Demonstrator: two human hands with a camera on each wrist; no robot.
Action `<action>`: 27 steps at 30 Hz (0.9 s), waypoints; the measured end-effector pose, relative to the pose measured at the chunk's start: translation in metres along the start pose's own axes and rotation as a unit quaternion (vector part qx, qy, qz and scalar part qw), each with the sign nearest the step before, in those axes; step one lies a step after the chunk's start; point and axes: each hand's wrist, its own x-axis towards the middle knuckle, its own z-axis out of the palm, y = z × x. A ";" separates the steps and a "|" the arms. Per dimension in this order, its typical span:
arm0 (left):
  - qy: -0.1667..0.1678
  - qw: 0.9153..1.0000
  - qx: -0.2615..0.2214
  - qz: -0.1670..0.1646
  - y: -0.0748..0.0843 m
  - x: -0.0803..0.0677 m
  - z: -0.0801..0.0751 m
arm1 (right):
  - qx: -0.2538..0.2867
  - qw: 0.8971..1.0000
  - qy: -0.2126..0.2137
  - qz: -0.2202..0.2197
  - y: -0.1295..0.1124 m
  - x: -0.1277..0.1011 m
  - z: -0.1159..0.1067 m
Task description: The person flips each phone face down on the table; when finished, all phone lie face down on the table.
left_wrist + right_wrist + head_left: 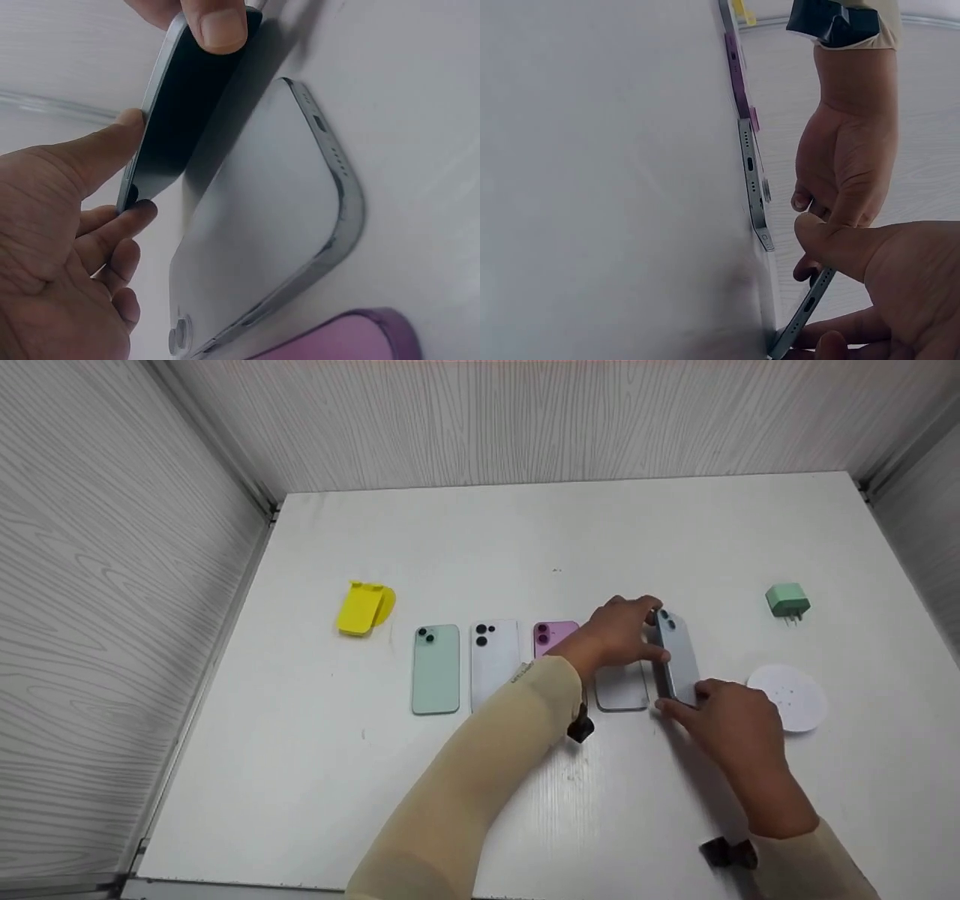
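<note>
A pale blue smartphone (681,656) stands tilted on the tabletop, its back to the right and its dark screen (184,109) to the left. My left hand (619,631) pinches its far end between thumb and fingers. At the near end, my right hand (739,727) grips it by the edges. Just left of it lies a white smartphone (622,688), back up, partly covered by my left hand. A pink smartphone (556,633) comes next to that, mostly hidden under my left forearm. Farther left are another white smartphone (493,664) and a mint green one (436,671), both back up.
A yellow phone stand (361,609) lies at the left of the white table (300,780). On the right are a green plug adapter (787,600) with prongs and a white round disc (799,699), close beside my right hand. Grey wood-grain panels (480,420) enclose the table.
</note>
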 end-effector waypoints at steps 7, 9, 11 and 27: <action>0.006 0.997 0.076 0.001 -0.003 -0.001 0.009 | -0.012 1.000 -0.009 -0.006 0.002 -0.002 0.003; 0.005 0.994 0.109 0.012 -0.004 -0.001 0.013 | -0.012 1.000 -0.014 -0.004 0.002 -0.001 0.003; 0.002 0.990 0.141 0.025 -0.004 -0.001 0.017 | -0.009 1.000 -0.016 -0.003 0.002 -0.001 0.004; -0.011 0.986 0.160 0.054 -0.001 -0.009 0.021 | -0.029 0.998 0.044 -0.037 0.005 -0.001 0.006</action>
